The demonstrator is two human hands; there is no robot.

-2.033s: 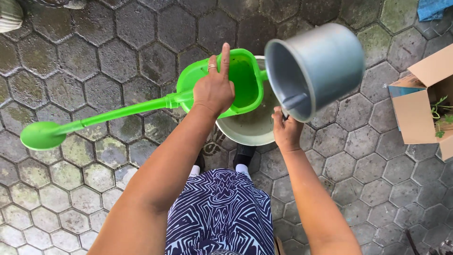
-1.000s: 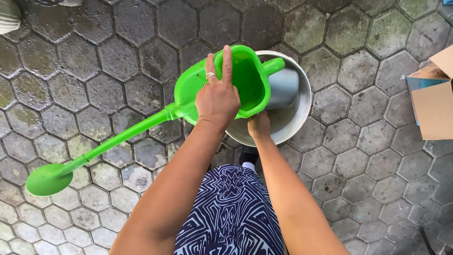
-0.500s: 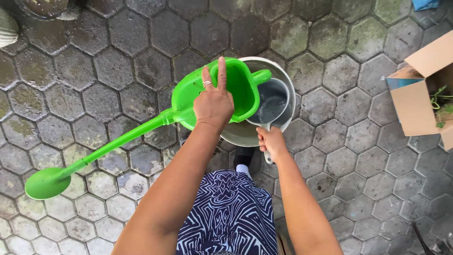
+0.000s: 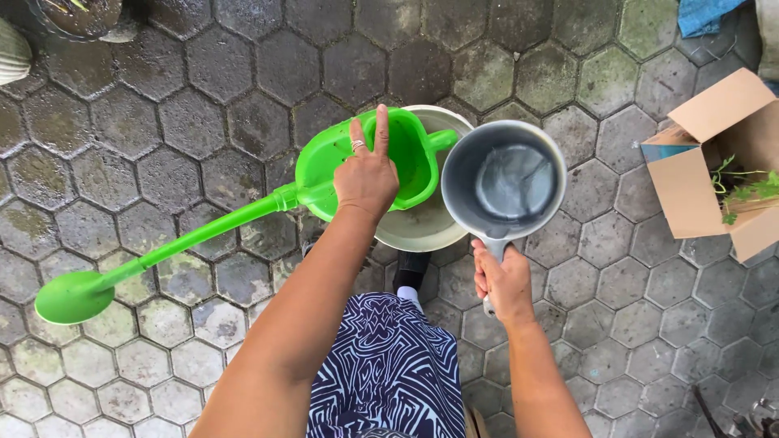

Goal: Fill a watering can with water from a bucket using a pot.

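My left hand point(image 4: 367, 174) grips the handle of a bright green watering can point(image 4: 406, 154), with two fingers stretched out over its open top. Its long spout runs down-left to a round green rose point(image 4: 71, 297). The can hangs over a pale round bucket point(image 4: 422, 227) standing on the paving. My right hand point(image 4: 505, 280) holds the handle of a grey metal dipper point(image 4: 503, 180), upright and level, with water in it, raised to the right of the can above the bucket's right rim.
Wet hexagonal paving stones point(image 4: 162, 122) cover the ground. An open cardboard box point(image 4: 714, 170) with green plants inside sits at the right. A blue cloth point(image 4: 706, 15) lies at the top right, and a pot point(image 4: 77, 16) at the top left.
The dipper went down into the bucket behind the can, then came up holding water and now sits raised to the right. The watering can stayed roughly in place.
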